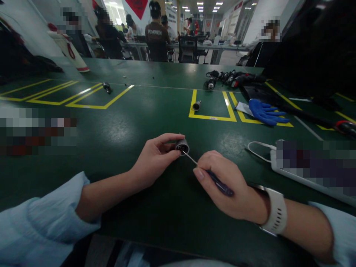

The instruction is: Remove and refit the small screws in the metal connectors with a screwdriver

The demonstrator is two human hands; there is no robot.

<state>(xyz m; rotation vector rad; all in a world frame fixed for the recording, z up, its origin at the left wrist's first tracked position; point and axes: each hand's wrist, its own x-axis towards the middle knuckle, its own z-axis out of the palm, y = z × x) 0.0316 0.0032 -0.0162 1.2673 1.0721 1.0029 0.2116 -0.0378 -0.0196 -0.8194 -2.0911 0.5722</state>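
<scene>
My left hand (157,157) pinches a small round metal part (182,147) between thumb and fingers, its open end facing me. In my right hand (222,181) is a screwdriver (221,185) with a dark handle. The thin shaft points up and left, and its tip reaches into the opening of the metal part. What the tip touches inside is too small to tell. Both hands are over the green table (119,129), near the middle of the view.
A similar metal part (196,106) lies within yellow tape. Behind it are black cabled devices (210,83). A blue glove (265,112) lies right, near a white-edged device (311,181) with a cable. Another small part (106,87) lies back left. People sit beyond the table.
</scene>
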